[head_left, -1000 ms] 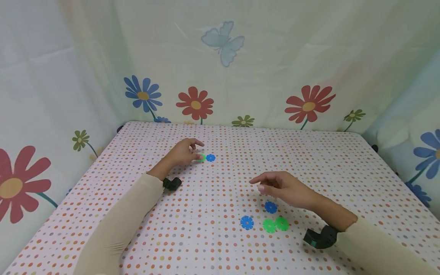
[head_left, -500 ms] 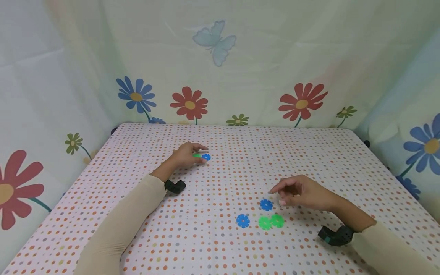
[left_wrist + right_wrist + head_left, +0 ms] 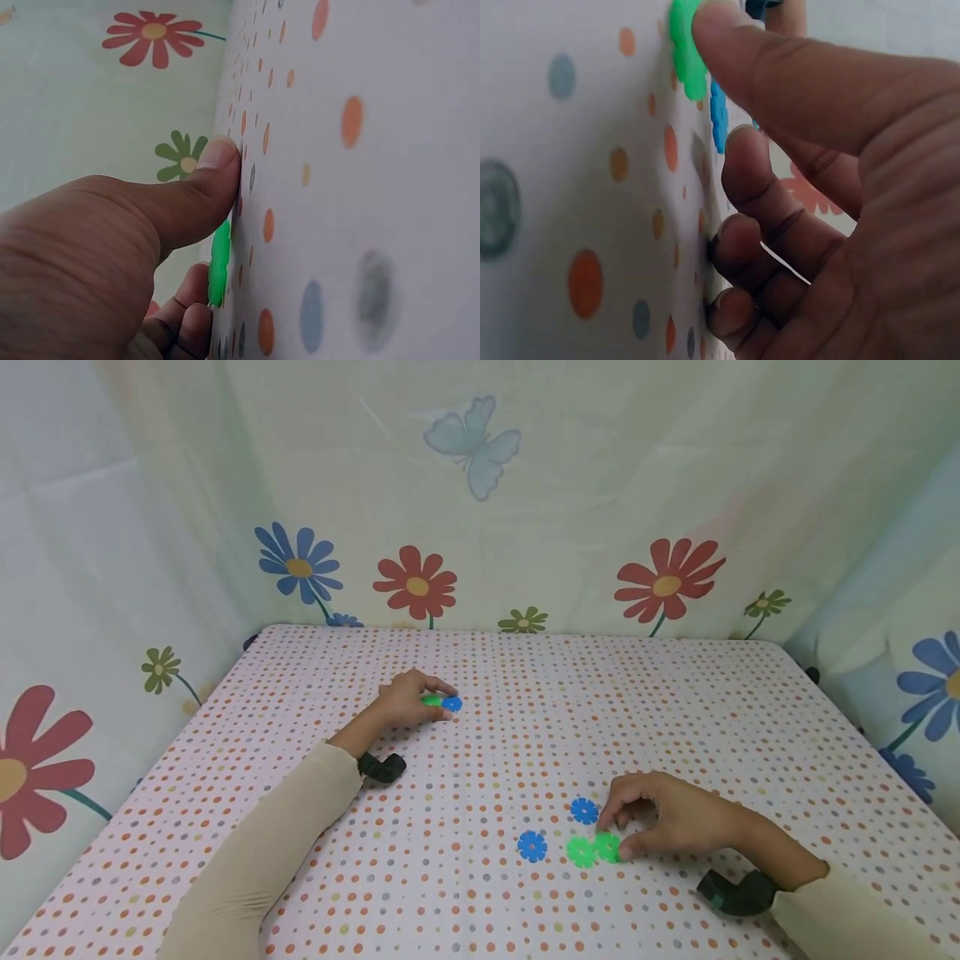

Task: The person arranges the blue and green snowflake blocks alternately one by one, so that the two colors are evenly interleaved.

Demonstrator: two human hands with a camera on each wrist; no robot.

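Far left on the table, my left hand (image 3: 408, 700) pinches the rim of a blue notched plastic building disc (image 3: 452, 703) between thumb and forefinger. A green disc (image 3: 432, 700) lies beside it under the hand, seen edge-on in the left wrist view as a green disc (image 3: 219, 264). At the front right, my right hand (image 3: 678, 817) has its thumb and forefinger on the rim of another green disc (image 3: 608, 847), which still lies on the table. The right wrist view shows the thumb (image 3: 780, 75) against that disc; the forefinger's tip is hidden there.
A second green disc (image 3: 581, 852) adjoins the one at my right hand. Two blue discs lie close by, one blue disc (image 3: 584, 811) behind and one blue disc (image 3: 532, 846) to the left. A flower-printed curtain (image 3: 577, 493) hangs behind the dotted tablecloth (image 3: 480, 910).
My right hand has come down and towards me from above the discs to the green one. My left hand has slid slightly right, and its thumb and forefinger have closed in on the blue disc.
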